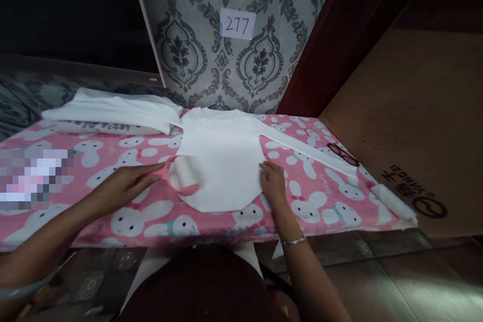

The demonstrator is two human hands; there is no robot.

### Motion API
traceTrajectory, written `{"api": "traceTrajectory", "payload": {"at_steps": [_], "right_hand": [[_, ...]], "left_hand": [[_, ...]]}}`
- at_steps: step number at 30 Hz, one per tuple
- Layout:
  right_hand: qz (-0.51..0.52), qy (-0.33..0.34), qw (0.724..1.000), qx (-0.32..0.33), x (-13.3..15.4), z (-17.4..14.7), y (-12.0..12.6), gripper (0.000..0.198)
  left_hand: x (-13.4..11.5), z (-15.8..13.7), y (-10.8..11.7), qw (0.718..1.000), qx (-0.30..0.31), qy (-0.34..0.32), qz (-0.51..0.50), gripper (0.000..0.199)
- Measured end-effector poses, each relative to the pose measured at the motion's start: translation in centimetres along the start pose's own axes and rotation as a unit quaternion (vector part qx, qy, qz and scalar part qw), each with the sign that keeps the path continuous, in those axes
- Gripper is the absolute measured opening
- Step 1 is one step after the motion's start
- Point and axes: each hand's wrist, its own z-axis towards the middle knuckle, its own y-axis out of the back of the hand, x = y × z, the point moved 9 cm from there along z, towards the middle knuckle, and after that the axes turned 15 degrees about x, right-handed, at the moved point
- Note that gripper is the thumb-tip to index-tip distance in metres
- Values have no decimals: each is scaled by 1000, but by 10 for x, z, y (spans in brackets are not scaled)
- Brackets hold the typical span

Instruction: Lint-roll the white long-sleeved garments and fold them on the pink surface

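A white long-sleeved shirt (226, 161) lies spread flat on the table, one sleeve stretched out to the right. In my left hand (141, 178) is a lint roller (184, 173) with a pink handle and a white roll, slightly blurred. Its roll is over the left side of the shirt's body. My right hand (273, 181) grips the shirt's right side edge low down, with fingers bent and thumb close to them. The shirt's other sleeve is not clearly visible.
A pink rabbit-print cloth (139, 216) covers the table. Folded white fabric (113, 108) lies at the back left, dark-framed glasses (342, 154) and a white roll (392, 204) at the right. A cardboard box (415, 126) stands beside the table; a dark screen (75, 15) is behind.
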Motion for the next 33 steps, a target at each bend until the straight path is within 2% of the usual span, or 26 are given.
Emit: {"api": "traceTrajectory", "payload": {"at_steps": [3,6,8,10,13,16,18,21,23,25,27,29,31,33], "right_hand": [[-4,5,1000,-1,1,0,0,36],[-3,1,1000,5,0,1,0,35],[-3,-2,1000,7,0,1,0,34],[-3,-2,1000,5,0,1,1,35],[-6,0,1000,6,1,1,1,35],[-6,-2,1000,8,1,1,1,35],[-1,-5,1000,9,0,1,0,35],[11,-10,1000,10,-1,1,0,35],[21,-15,1000,10,-2,1,0,35],[34,-19,999,9,-2,1,2,35],[45,-21,999,8,-2,1,5,36],[51,-24,998,9,-3,1,7,37],[53,-26,998,10,-3,1,8,38],[55,-28,998,11,-3,1,8,37]], "left_hand": [[-56,38,-23,996,42,-79,25,64],[-102,69,-62,986,73,-141,43,58],[-112,78,-85,982,89,-160,49,55],[-106,74,-96,980,94,-171,37,54],[-75,48,-86,984,82,-158,6,56],[-32,14,-56,992,74,-97,-35,60],[-14,-4,-34,994,72,-69,-46,61],[-10,-10,-6,997,56,-51,-22,64],[-25,3,-1,998,47,-51,11,64],[-55,23,-13,994,52,-88,30,60],[-95,44,-38,984,70,-160,25,56],[-126,62,-69,976,89,-196,26,54],[-141,74,-95,974,103,-200,35,54],[-139,76,-111,973,108,-197,42,55]]}}
